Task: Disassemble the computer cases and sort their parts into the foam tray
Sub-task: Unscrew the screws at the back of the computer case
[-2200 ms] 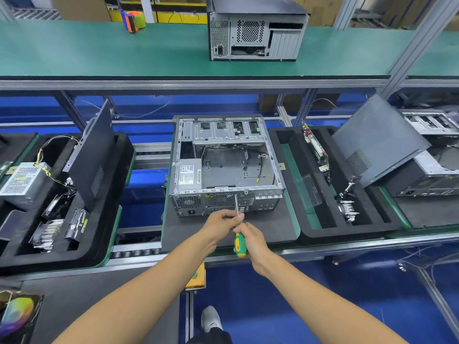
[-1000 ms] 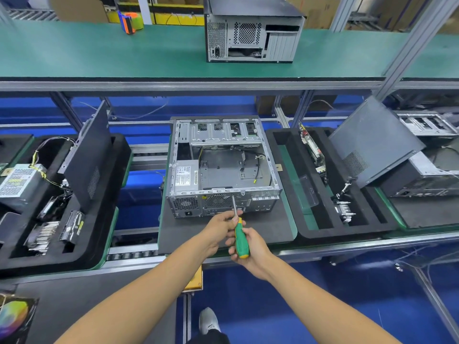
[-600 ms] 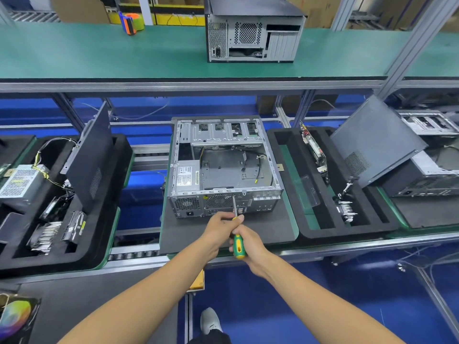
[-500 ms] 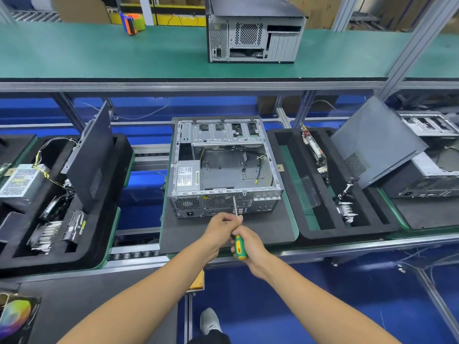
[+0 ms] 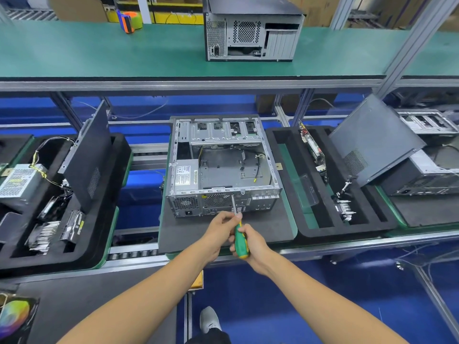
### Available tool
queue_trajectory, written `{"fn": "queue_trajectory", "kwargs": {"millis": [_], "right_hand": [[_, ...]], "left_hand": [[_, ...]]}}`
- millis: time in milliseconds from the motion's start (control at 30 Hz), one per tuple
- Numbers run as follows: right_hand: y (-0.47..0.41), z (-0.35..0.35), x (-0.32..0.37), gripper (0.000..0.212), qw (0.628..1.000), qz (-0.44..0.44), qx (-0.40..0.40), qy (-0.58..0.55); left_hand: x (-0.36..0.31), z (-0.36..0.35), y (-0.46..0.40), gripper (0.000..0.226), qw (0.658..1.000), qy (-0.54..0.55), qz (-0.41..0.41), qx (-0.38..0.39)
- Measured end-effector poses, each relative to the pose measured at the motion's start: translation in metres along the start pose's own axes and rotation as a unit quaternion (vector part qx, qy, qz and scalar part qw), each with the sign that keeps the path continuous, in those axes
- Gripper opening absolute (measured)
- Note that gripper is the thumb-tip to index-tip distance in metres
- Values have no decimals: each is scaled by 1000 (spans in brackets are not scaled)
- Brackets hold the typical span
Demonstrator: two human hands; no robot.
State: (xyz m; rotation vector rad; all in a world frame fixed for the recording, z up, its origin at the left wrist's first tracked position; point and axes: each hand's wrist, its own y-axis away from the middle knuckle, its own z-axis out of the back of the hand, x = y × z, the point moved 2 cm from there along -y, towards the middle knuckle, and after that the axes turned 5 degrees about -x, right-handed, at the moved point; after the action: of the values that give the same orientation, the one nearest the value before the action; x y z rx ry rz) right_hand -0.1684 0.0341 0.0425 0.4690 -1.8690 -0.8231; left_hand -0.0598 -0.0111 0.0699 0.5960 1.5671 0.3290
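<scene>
An open silver computer case (image 5: 223,167) lies on a dark mat in front of me, its rear panel facing me. A power supply (image 5: 185,175) with a white label sits in its near left corner. My right hand (image 5: 253,243) grips the green and yellow handle of a screwdriver (image 5: 240,238). The metal shaft points up at the top edge of the rear panel. My left hand (image 5: 221,229) pinches the shaft just above the handle. A black foam tray (image 5: 330,229) lies to the right of the case, holding a circuit board (image 5: 313,148) and small metal parts (image 5: 345,207).
Another foam tray (image 5: 109,219) at left holds a power supply (image 5: 18,181), drives and a leaning black side panel (image 5: 89,155). At right a grey side panel (image 5: 375,140) leans on another case (image 5: 422,175). A closed case (image 5: 250,33) stands on the green upper shelf. Tape roll (image 5: 129,21) at back.
Both hands stay at the rear panel with the screwdriver. The handle has shifted slightly in my right hand between frames. The case has not moved.
</scene>
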Motion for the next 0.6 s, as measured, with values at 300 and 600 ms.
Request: {"fn": "queue_trajectory", "kwargs": {"millis": [300,600], "right_hand": [[3,-7,3,46,997,43,-19,56],[6,2,0,33,1000,-1,-4,0]], "left_hand": [[-3,4,-4,34,1000,-11,-13,-7],[5,0,-8,23,999,26,7,23]]}}
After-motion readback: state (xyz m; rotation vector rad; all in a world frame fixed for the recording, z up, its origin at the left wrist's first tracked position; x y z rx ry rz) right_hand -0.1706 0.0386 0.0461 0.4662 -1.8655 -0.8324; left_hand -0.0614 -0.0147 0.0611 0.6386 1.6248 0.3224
